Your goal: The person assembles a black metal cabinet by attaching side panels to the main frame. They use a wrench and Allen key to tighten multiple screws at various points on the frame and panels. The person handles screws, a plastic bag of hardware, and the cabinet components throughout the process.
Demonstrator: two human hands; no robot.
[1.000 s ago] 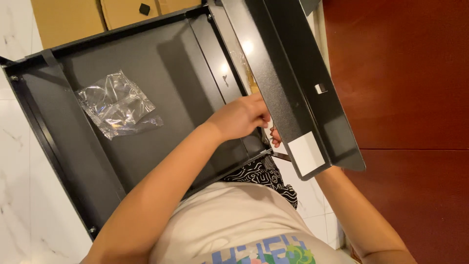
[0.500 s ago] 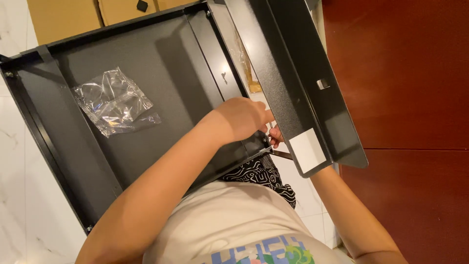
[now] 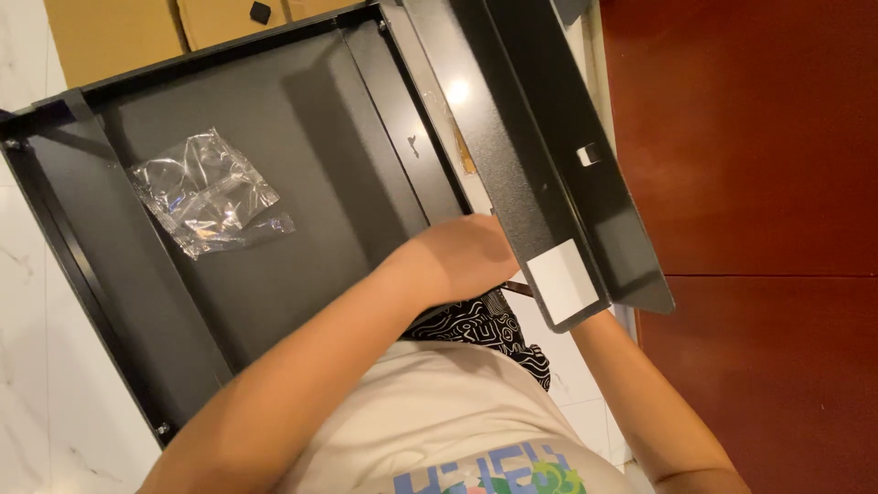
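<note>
Left hand (image 3: 462,261) curled at the near right corner of the flat black sheet-metal tray (image 3: 302,165), grip unclear. Right hand hidden behind the upright black metal side panel (image 3: 540,137), now tilted slightly closer. Crumpled clear plastic bag (image 3: 206,192) inside, left.

Tilted side panel (image 3: 540,155) blocks the right; plastic bag (image 3: 206,192) litters the open tray (image 3: 347,146).

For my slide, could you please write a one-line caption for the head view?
Left hand at the edge of a black metal tray, beside an upright black panel; a clear plastic bag lies inside.
</note>
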